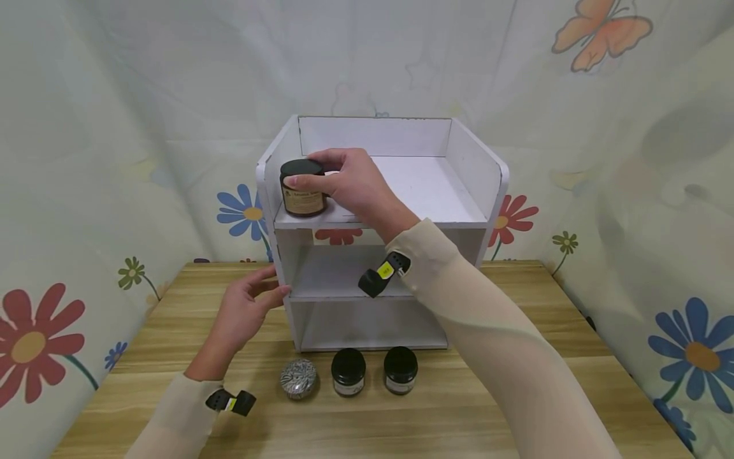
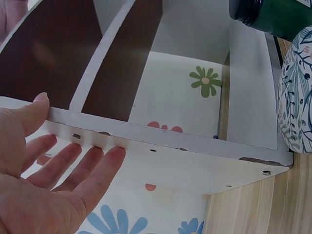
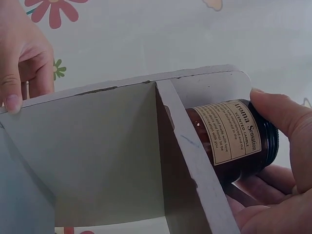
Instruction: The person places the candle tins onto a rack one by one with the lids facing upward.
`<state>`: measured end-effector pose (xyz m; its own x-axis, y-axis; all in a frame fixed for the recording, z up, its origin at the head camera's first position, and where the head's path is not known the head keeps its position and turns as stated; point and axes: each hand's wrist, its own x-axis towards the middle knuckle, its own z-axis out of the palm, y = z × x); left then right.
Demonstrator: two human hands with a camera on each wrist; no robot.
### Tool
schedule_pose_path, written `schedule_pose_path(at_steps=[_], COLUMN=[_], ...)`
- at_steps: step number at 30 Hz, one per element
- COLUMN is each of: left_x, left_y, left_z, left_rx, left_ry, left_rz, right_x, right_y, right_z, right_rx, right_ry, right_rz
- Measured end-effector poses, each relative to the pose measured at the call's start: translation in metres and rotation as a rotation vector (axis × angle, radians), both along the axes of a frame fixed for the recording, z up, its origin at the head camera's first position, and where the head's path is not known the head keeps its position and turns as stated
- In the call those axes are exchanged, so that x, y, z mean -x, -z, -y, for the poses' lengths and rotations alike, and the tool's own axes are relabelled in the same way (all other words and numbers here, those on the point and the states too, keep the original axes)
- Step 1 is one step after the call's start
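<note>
My right hand (image 1: 358,182) holds a dark scented candle jar (image 1: 304,202) with a black lid and tan label, thumb on one side and fingers behind. The jar stands upright at the left front of the top level of a white wooden shelf (image 1: 427,185). In the right wrist view, the label (image 3: 229,131) reads "Aroma Sensation". Lower down, my left hand (image 1: 243,309) grips the shelf's left side panel (image 2: 170,141). Its thumb lies over the front edge and its fingers touch the outer face.
On the wooden table (image 1: 459,414) before the shelf stand a round patterned tin (image 1: 298,379) and two dark, black-lidded jars, one in the middle (image 1: 348,370) and one at right (image 1: 401,368). A flower-printed cloth (image 1: 189,95) hangs behind and at both sides.
</note>
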<state>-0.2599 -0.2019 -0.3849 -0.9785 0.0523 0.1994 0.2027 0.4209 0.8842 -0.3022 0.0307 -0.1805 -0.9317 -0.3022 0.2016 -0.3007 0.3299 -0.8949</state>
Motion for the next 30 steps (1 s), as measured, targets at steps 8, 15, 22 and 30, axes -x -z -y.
schedule_pose_path(at_steps=[8,15,22,30], left_x=[0.0007,0.0003,-0.0005,-0.0006], left_y=[0.0001,0.0000,-0.0009,-0.0014], left_z=[0.0005,0.0003,-0.0004,0.0004], left_rx=[-0.007,-0.006,-0.003,-0.012], left_ry=[0.000,-0.004,-0.008,0.001], left_rz=[0.002,0.007,0.011,0.002], right_x=[0.0003,0.0009,-0.0002,-0.0021], right_y=[-0.0015,-0.0022,-0.0025,0.0006], right_z=[0.0012,0.0006,-0.0007,-0.0042], right_rx=[-0.016,-0.048,-0.049,-0.022], right_ry=[-0.009,-0.009,-0.022,-0.029], right_rz=[0.011,0.010,0.015,0.005])
